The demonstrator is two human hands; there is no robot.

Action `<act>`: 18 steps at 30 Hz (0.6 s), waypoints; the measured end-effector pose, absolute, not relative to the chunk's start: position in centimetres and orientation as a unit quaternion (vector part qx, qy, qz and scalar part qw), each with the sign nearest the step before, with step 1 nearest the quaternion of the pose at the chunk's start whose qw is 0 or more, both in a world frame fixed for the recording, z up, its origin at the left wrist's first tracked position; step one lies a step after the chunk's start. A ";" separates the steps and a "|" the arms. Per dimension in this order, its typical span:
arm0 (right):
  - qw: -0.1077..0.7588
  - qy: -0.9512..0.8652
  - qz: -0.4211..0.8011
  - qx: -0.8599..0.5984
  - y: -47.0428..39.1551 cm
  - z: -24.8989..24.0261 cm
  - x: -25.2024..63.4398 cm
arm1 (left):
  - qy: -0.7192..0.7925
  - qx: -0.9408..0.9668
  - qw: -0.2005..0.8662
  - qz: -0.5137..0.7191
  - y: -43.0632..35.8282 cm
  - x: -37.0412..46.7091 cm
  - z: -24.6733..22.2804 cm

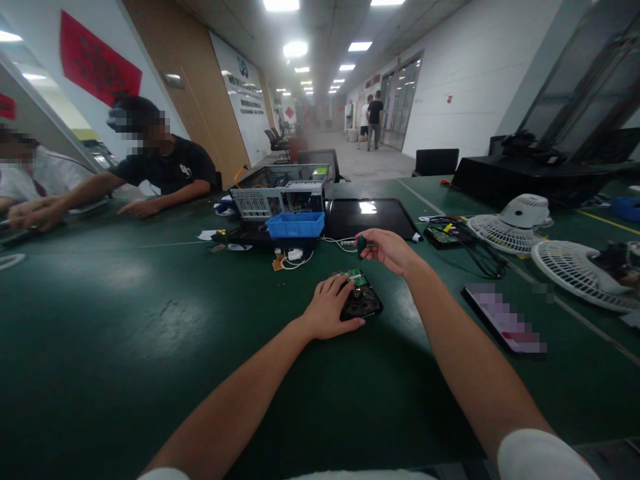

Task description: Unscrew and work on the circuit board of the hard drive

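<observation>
Dark open device (369, 305) lay flat on the green worktop (100, 340), just right of frame centre. Small green board (356, 275) was exposed at its upper end. Left hand (329, 310) was palm down over the device's left part: fingers spread across the top, thumb stretched along the lower edge, spanning it rather than closing round it. Right hand (389, 250) was above and right of the device, pinched narrow on a dark green tool handle (361, 245), apart from the device. Probably a screwdriver; tip too small to tell.

Handling, judged by eye: device likely light and stiff, its case perhaps a bit slippery on the smooth worktop, so a steadying hand made sense. Board looked the fragile part; best hold was the outer rim, at the sides or the lower right corner, keeping fingertips off the components. Tool handle likely light and rigid; thick upper end was the place to grip.

Around it: blue tray (296, 229) and open computer case (275, 202) at upper centre, white cable (299, 266) below the tray, phone (500, 320) lying at right, white fan (505, 230) at upper right.
</observation>
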State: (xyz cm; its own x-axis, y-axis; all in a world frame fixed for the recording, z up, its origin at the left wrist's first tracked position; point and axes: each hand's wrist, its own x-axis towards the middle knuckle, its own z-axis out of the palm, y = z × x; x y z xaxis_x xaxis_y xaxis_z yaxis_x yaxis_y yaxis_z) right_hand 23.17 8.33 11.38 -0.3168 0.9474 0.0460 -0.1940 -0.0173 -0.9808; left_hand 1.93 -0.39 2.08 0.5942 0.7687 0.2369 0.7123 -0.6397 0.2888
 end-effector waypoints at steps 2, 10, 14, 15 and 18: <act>0.462 -0.528 0.618 -0.355 8.4 11.3 23.2 | 0.416 0.890 0.079 0.169 -0.4 1.9 2.1; 0.456 -0.523 0.627 -0.354 8.4 11.3 23.2 | 0.416 0.890 0.079 0.168 -0.3 1.9 1.9; 0.457 -0.523 0.627 -0.352 8.5 11.3 23.2 | 0.415 0.891 0.076 0.165 -0.3 1.9 1.9; 0.457 -0.523 0.628 -0.351 8.5 11.3 23.2 | 0.415 0.892 0.076 0.165 -0.3 1.9 2.0; 0.456 -0.527 0.626 -0.348 8.5 11.2 23.2 | 0.415 0.891 0.079 0.167 -0.4 1.9 1.9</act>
